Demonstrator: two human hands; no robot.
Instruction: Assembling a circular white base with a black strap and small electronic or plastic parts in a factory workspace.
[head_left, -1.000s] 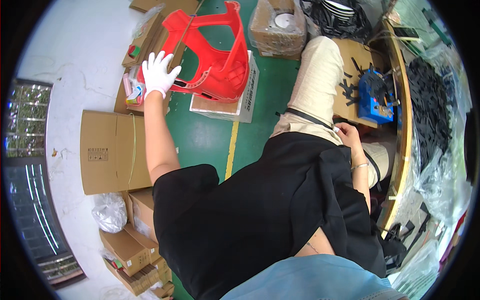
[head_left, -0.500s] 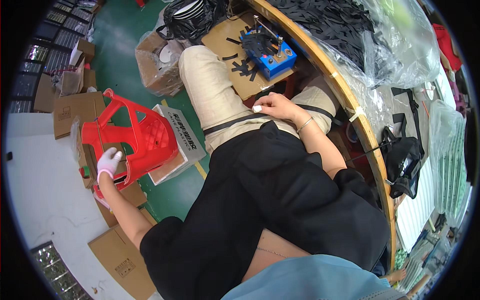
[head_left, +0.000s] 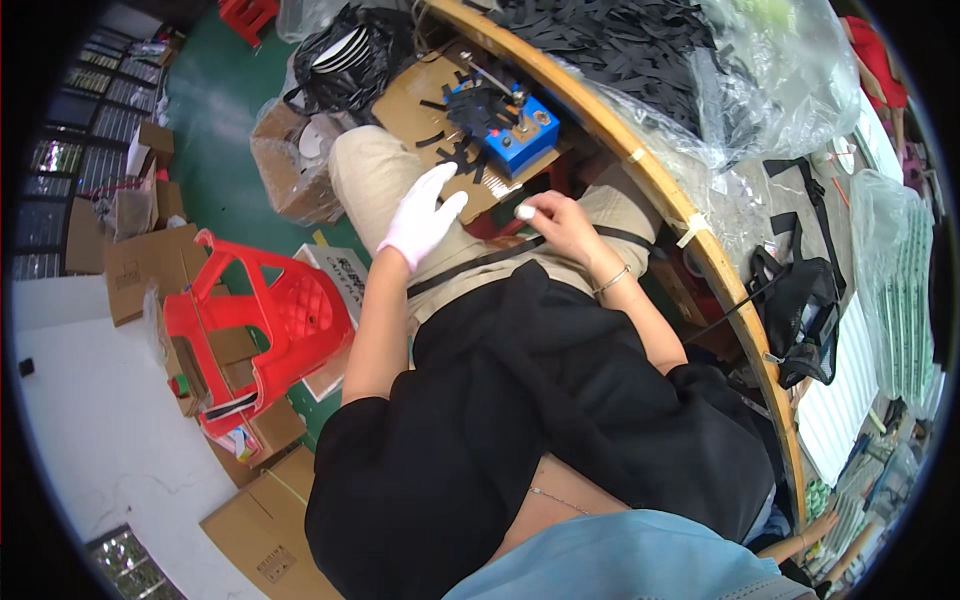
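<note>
My left hand [head_left: 425,215], in a thin white glove, is over my left thigh with its fingers stretched out and nothing in them. Its fingertips point at the short black strips [head_left: 478,112] lying on and around a small blue machine [head_left: 525,145] with a metal bar. Over my lap, my right hand [head_left: 565,225] is bare except for a white cover on one fingertip. Its fingers are curled together; whatever they hold, if anything, is hidden. A black strap [head_left: 480,258] runs across my thighs, close under the right hand. Brown cardboard [head_left: 400,105] lies beneath the machine.
A wood-edged table [head_left: 640,160] curves along my right, bearing a large heap of black strips [head_left: 620,50] and a black mesh bag [head_left: 800,320]. To my left lies a tipped red plastic stool [head_left: 310,310]. An open carton [head_left: 285,165] and a black plastic bag [head_left: 350,75] stand ahead.
My left hand has left the red stool and swung right, over my left thigh. My right hand has lifted slightly and its fingers have curled. The view has shifted a little.
</note>
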